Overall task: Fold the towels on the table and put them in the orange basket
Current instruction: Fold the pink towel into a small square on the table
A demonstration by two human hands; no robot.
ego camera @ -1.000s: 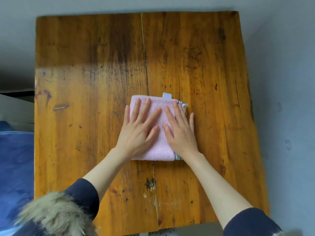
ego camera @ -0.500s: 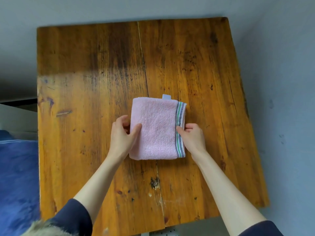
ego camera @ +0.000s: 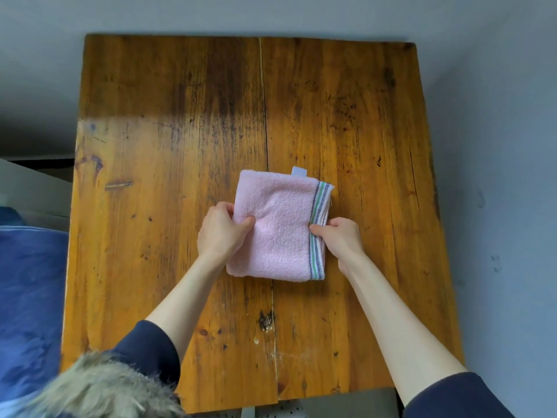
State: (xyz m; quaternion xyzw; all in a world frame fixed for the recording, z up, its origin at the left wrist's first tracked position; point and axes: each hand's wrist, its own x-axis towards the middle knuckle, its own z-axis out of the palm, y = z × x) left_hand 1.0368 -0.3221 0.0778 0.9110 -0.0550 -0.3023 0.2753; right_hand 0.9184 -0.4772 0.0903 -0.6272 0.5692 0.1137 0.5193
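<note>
A folded pink towel [ego camera: 280, 227] with a striped right edge and a white tag at its far side lies near the middle of the wooden table [ego camera: 180, 146]. My left hand [ego camera: 221, 230] grips the towel's left edge, thumb on top and fingers curled under. My right hand [ego camera: 340, 236] pinches the striped right edge the same way. The towel's left side looks slightly raised off the wood. No orange basket is in view.
A blue fabric surface [ego camera: 30, 297] lies off the table's left side, with a white ledge [ego camera: 33, 188] behind it. Grey floor surrounds the table on the far and right sides. A fur trim [ego camera: 99, 390] on my clothing fills the lower left.
A second ago both palms lay flat on the towel. They then slid to its left and right edges and now grip them, with the towel slightly bunched between.
</note>
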